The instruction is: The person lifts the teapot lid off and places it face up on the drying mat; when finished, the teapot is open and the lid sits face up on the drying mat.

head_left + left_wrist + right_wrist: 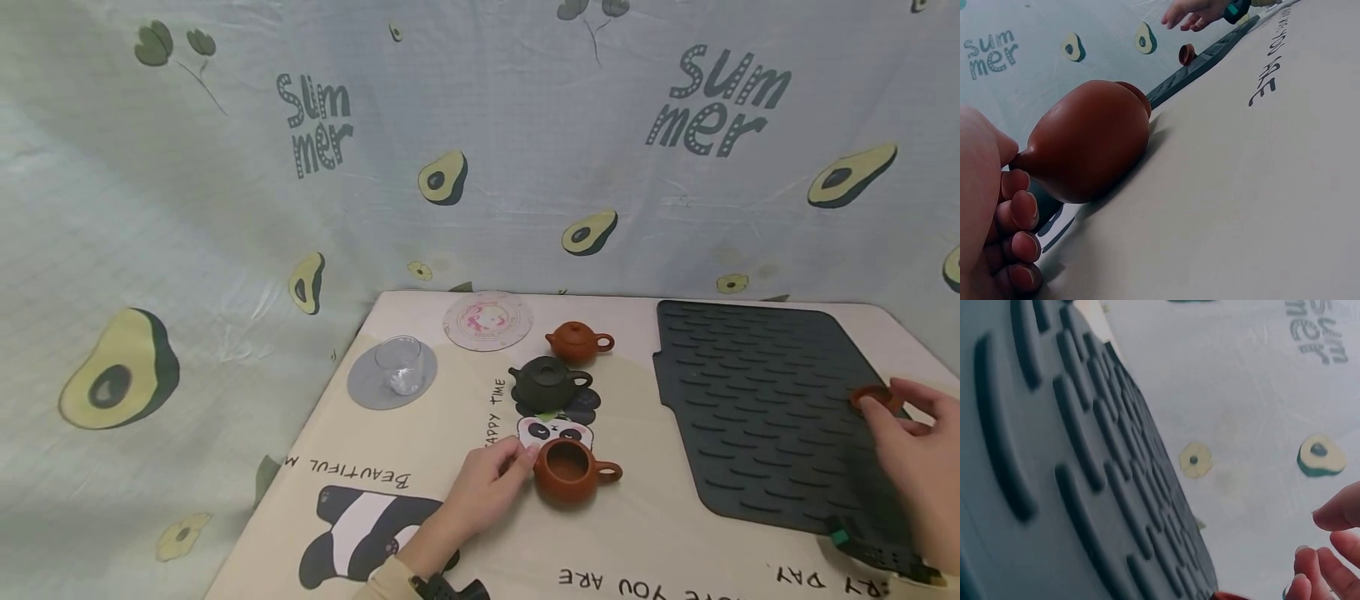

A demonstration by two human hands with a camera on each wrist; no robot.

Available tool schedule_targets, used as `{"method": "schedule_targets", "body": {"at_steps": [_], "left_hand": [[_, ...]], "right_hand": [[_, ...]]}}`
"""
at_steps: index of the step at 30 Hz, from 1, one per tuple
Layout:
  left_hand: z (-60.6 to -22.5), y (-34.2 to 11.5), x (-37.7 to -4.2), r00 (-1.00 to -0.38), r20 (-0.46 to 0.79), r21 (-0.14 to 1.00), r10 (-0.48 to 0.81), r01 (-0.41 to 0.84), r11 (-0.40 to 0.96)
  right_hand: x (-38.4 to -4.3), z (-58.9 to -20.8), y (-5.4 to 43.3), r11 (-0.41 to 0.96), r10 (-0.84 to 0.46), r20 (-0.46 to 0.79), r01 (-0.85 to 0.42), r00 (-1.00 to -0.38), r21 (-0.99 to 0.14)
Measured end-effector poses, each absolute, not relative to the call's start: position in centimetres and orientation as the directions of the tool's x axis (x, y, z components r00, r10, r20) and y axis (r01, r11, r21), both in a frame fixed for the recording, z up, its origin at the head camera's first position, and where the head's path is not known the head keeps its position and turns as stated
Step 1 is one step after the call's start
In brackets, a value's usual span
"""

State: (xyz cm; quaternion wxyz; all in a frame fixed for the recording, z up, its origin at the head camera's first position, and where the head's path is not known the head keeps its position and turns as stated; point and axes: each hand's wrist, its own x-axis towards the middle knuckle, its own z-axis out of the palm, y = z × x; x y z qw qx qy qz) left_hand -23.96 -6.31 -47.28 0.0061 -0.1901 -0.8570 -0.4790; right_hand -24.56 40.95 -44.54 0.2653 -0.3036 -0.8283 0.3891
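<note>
My left hand (486, 483) pinches the spout of a reddish-brown clay teapot (567, 482). It is lidless, with its dark inside showing in the head view. From the left wrist view, thumb and fingertips meet at the spout of the teapot (1094, 144). At the far right, my right hand (918, 450) is beside a small reddish-brown lid (873, 395) on the dark mat (757, 417). The left wrist view shows a gap between the right hand (1194, 11) and the lid (1187, 54). In the right wrist view, the fingers (1344, 509) are loosely bent with nothing between them.
Behind the lidless teapot stand a black teapot (546, 385) and a smaller reddish-brown teapot (576, 343), both lidded. To the left, a clear glass cup (400, 360) stands on a grey round coaster (367, 387). A patterned round coaster (487, 333) lies at the back.
</note>
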Motion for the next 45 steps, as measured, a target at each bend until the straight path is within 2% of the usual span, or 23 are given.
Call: {"method": "schedule_targets", "body": {"at_steps": [5, 11, 18, 22, 28, 36, 45], "left_hand": [[-47.4, -6.3, -24.0, -0.924, 0.215, 0.812, 0.317, 0.35, 0.468], [-47.6, -6.3, -24.2, -0.921, 0.23, 0.806, 0.314, 0.361, 0.469], [-47.5, -6.6, -24.2, -0.923, 0.242, 0.794, 0.299, 0.366, 0.485], [-47.4, -6.6, -24.2, -0.939, 0.224, 0.804, 0.262, 0.33, 0.495], [-47.6, -6.4, -24.5, -0.952, 0.205, 0.831, 0.229, 0.293, 0.473], [-47.7, -6.5, -24.7, -0.939, 0.222, 0.827, 0.263, 0.325, 0.459], [-47.4, -6.9, -26.0, -0.945, 0.198, 0.845, 0.259, 0.299, 0.443]], "right_hand": [[-24.3, -44.5, 39.9, 0.504, 0.661, 0.288, 0.126, -0.693, -0.855], [-24.2, -42.9, 37.4, 0.562, 0.622, 0.299, 0.148, -0.724, -0.814], [-24.1, -41.9, 34.7, 0.638, 0.396, 0.391, -0.057, -0.831, -0.768], [-24.5, -41.4, 33.3, 0.648, 0.244, 0.43, -0.184, -0.869, -0.739], [-25.7, -40.7, 30.1, 0.686, 0.095, 0.476, -0.289, -0.874, -0.668], [-27.7, -39.1, 25.9, 0.704, -0.035, 0.504, -0.38, -0.863, -0.601], [-29.1, -38.4, 22.7, 0.69, -0.14, 0.412, -0.387, -0.9, -0.612]]}}
